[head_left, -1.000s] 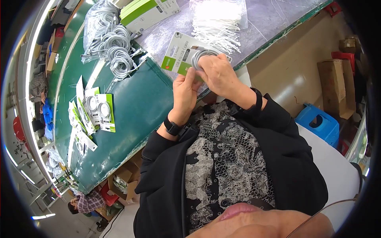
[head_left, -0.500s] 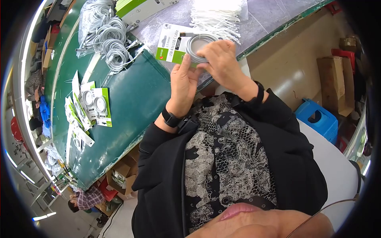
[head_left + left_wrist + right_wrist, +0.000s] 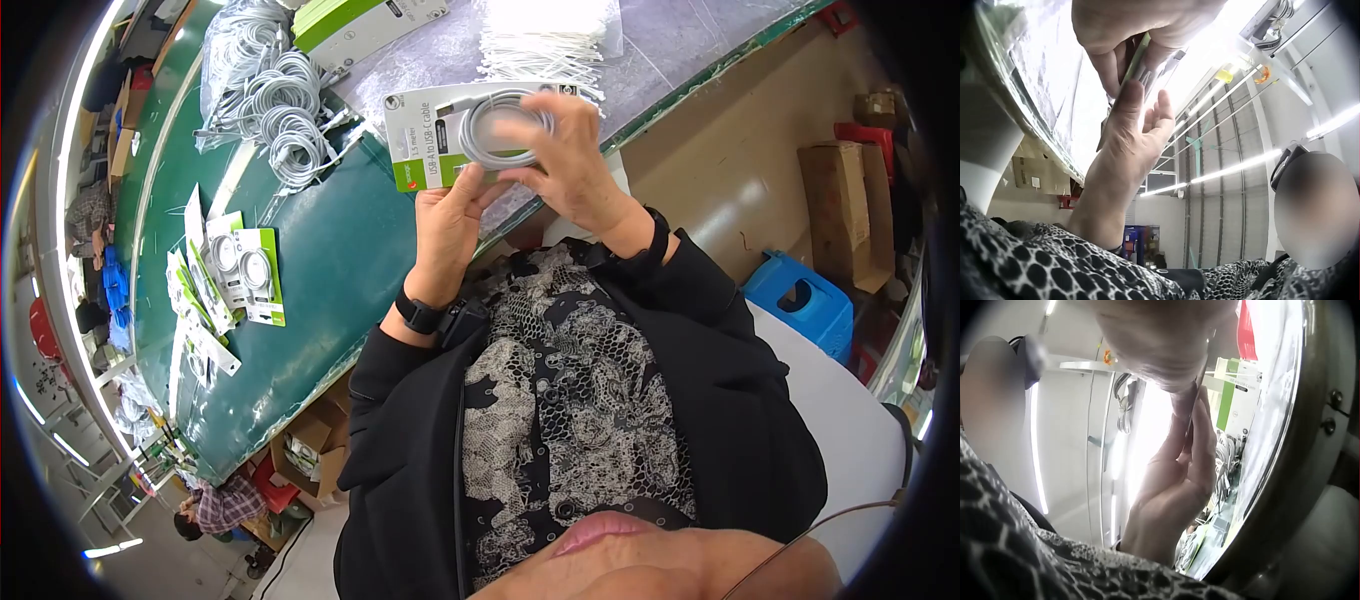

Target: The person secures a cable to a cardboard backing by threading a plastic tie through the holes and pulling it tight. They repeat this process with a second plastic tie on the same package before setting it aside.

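Note:
In the head view my left hand (image 3: 447, 228) pinches the lower edge of a white and green packaging card (image 3: 408, 135), thumb in front and fingers behind. A coiled grey USB cable (image 3: 467, 140) lies against the card's right part, its plug pointing left. My right hand (image 3: 580, 165) is over the coil's right side, fingers blurred and partly extended, thumb by the card's lower edge. In the left wrist view the right hand (image 3: 1125, 147) has its thumb along the card, with the other fingers loose. The right wrist view shows the left hand (image 3: 1172, 481) gripping the card edge-on.
White ties (image 3: 540, 50) lie in a bundle behind the card. Bundled grey cables (image 3: 285, 110) and a green-white box (image 3: 370, 25) are at the back left. Several carded cables (image 3: 225, 275) lie on the green table (image 3: 330, 270). A blue stool (image 3: 800, 305) stands at the right.
The card has shifted left and turned flatter toward the head camera. My right hand's fingers have moved off the coil, so more of the cable shows; my left hand keeps its pinch.

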Demonstrator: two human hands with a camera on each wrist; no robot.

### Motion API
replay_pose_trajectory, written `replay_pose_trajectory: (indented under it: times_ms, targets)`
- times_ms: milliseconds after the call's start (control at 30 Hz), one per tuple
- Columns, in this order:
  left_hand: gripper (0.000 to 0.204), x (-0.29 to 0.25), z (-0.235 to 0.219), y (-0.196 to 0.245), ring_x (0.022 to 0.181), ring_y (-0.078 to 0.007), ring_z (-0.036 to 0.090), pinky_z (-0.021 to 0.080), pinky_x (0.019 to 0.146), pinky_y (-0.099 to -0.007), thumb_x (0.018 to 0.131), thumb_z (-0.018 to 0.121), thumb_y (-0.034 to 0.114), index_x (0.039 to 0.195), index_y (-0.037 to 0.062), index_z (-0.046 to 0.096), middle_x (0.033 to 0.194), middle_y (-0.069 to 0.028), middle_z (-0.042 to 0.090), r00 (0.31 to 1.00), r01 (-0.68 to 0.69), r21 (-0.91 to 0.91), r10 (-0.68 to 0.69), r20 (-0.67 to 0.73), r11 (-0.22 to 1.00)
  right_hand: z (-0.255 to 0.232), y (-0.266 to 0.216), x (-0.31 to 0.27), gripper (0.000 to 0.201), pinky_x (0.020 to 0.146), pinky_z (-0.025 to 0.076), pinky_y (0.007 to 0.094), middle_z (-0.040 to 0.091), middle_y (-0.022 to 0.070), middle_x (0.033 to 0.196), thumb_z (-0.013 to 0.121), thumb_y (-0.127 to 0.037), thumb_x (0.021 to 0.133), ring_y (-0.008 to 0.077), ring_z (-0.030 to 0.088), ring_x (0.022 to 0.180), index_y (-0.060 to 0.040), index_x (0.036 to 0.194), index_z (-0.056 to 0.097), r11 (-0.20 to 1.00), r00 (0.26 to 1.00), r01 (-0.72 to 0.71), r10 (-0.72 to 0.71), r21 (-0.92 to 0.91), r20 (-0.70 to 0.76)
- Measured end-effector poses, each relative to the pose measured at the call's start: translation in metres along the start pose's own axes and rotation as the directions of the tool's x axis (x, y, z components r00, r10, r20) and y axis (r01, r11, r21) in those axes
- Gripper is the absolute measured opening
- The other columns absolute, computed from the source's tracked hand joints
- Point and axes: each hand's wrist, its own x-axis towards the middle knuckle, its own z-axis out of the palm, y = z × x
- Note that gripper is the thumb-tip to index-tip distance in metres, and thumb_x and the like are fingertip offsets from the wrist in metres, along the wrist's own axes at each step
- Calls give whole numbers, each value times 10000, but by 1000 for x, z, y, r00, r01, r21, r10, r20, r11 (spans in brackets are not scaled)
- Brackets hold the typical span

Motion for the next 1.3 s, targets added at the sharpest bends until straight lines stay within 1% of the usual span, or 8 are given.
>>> replay_pose_trajectory:
  times_ms: [133, 433, 567, 867, 967, 1100, 1167, 1300]
  targets:
    - [327, -1, 8, 4, 1031, -230, 615, 543, 885, -407, 931, 525, 41, 1251, -3, 470, 1176, -123, 584, 1000, 10, -49, -10, 0, 999, -5, 2, 12, 671, 969, 317, 394, 482, 92, 1185, 807, -151, 602, 273, 442, 1085, -94, 1215, 541, 994, 999, -23, 20, 106, 35]
    - [346, 1, 8, -5, 1056, -229, 602, 535, 894, -398, 929, 530, 43, 1265, 15, 452, 1198, -113, 567, 999, 17, -66, -20, -40, 998, 2, 9, 8, 679, 933, 367, 389, 485, 80, 1206, 783, -90, 612, 287, 444, 1097, -93, 1239, 522, 998, 995, 37, -42, 59, 88]
    - [322, 2, 12, -4, 1036, -228, 611, 535, 891, -395, 935, 525, 50, 1248, 5, 470, 1178, -115, 579, 998, -16, -29, 15, -53, 999, 3, 15, 10, 564, 948, 370, 383, 497, 84, 1226, 771, -76, 623, 299, 453, 1115, -107, 1150, 572, 993, 995, -11, -1, 114, 104]
    - [281, 1, 11, 0, 1014, -223, 620, 543, 878, -397, 939, 528, 62, 1209, -14, 513, 1152, -110, 598, 999, -5, -45, 3, -40, 999, 4, 18, 3, 261, 984, 362, 397, 517, 86, 1257, 744, -99, 680, 297, 439, 1174, -93, 902, 607, 992, 986, 91, -102, 91, 128]
    - [291, -2, -7, -3, 1004, -225, 625, 551, 864, -393, 938, 533, 66, 1216, -16, 507, 1148, -110, 601, 990, 12, 90, 1, -139, 996, 3, 24, 3, 218, 979, 363, 404, 526, 77, 1240, 731, -108, 712, 289, 444, 1163, -90, 890, 606, 992, 986, 93, -104, 83, 134]
    - [294, -11, -24, 14, 993, -231, 633, 559, 851, -389, 938, 534, 68, 1216, -23, 506, 1143, -110, 607, 959, -135, 96, 154, -239, 986, -2, 49, 6, 149, 917, 405, 381, 573, 72, 1111, 708, -116, 751, 269, 498, 1080, -81, 858, 610, 980, 990, 45, -69, 192, 124]
    - [298, -14, -36, 20, 993, -234, 635, 559, 852, -389, 938, 533, 68, 1221, -21, 502, 1147, -111, 607, 952, -157, 78, 172, -252, 984, -8, 85, 10, 106, 812, 446, 346, 585, 58, 926, 687, -113, 783, 250, 549, 932, -80, 864, 627, 980, 979, -199, 200, -30, 43]
    - [311, -14, -45, 23, 995, -240, 638, 561, 855, -390, 939, 529, 68, 1237, -12, 489, 1159, -115, 604, 942, -191, 36, 193, -276, 981, -2, 104, 28, 100, 728, 459, 335, 563, 44, 810, 677, -85, 783, 242, 558, 825, -85, 881, 656, 982, 999, 15, -7, -188, 45]
